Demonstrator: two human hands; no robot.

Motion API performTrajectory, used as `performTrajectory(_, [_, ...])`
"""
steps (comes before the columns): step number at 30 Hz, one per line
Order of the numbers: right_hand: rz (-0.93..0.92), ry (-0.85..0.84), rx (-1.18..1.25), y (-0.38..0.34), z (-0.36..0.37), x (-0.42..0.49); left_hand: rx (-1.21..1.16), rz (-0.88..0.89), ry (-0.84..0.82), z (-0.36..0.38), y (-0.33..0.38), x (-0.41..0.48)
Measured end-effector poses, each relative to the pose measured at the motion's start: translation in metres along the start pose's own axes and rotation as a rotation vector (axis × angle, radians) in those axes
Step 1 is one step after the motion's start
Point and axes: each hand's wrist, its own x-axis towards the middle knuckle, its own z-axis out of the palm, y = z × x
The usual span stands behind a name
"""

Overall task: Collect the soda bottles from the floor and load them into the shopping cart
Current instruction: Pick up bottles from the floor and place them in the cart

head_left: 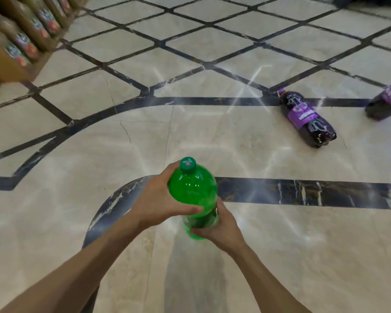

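A polished cream marble floor (257, 154) fills the view, crossed by dark inlaid bands that form a diamond grid farther off and curved lines nearer the person. At the top left corner stands a wooden shelf (14, 71) stocked with brownish bottles (29, 30) whose colourful labels are too blurred to read.

The green soda bottle (193, 190) is held off the floor in front of the person, its cap pointing away. The left hand (160, 199) wraps the upper shoulder of the bottle, fingers curled round one side and thumb across the near side. The right hand (219, 229) grips the lower end, just past a dark label band whose writing cannot be read.

To the right, a dark soda bottle (307, 118) lies on its side on the floor, cap pointing away; its purple label carries pale lettering that is too blurred to read. A second dark bottle (386, 100) with a purple label is cut off by the right edge.

The green cap (187, 164) bears a pale mark, not legible.
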Motion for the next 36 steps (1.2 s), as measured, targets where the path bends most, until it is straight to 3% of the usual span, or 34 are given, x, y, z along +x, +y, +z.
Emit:
performTrajectory(5, [0.054,0.012,-0.020,-0.145,-0.069,-0.085,-0.070,-0.002,-0.006,-0.051,0.148,-0.040])
performTrajectory(14, [0.042,0.107,0.011,-0.468,-0.214,-0.257,-0.112,0.076,-0.052,-0.179,0.505,-0.113])
performTrajectory(19, [0.039,0.153,-0.016,-0.600,-0.283,-0.351,-0.146,0.137,-0.105,-0.221,0.670,-0.161])
performTrajectory(25, [-0.018,0.323,-0.049,-0.657,-0.337,-0.419,-0.137,0.267,-0.196,-0.214,0.777,-0.186])
performTrajectory(36, [-0.023,0.536,0.000,-0.672,-0.402,-0.483,-0.080,0.422,-0.346,-0.162,0.871,-0.197])
